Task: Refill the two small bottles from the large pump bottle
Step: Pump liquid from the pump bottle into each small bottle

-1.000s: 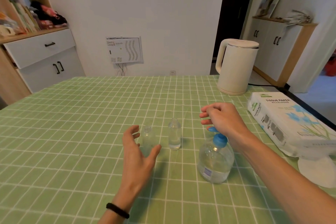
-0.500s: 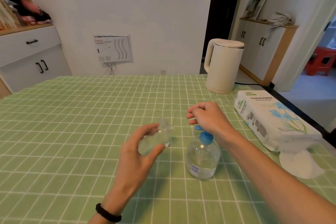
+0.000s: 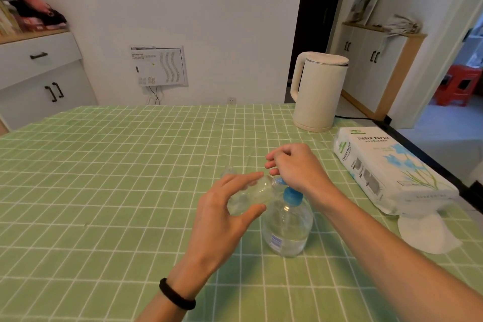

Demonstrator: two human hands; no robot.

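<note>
Between the left fingers (image 3: 245,178) the small bottle (image 3: 244,198) is clear, glossy plastic. Below the right fingers (image 3: 274,164) the large pump bottle (image 3: 287,230) is the same smooth clear plastic, its pump head (image 3: 292,195) opaque blue plastic. Under both, the desk (image 3: 130,178) wears matt green checked cloth, slightly creased. Right of the fingers, the tissue pack (image 3: 392,172) has shiny film wrap

The large pump bottle (image 3: 287,227) stands on the counter (image 3: 104,165). Just left of its top, one small bottle (image 3: 251,192) lies tilted in the left grip (image 3: 222,217), and the right grip (image 3: 295,167) sits over its pump head. The other small bottle (image 3: 228,169) is behind it to the left, the kettle (image 3: 317,91) well behind it, and the tissue pack (image 3: 386,170) to its right.
</note>
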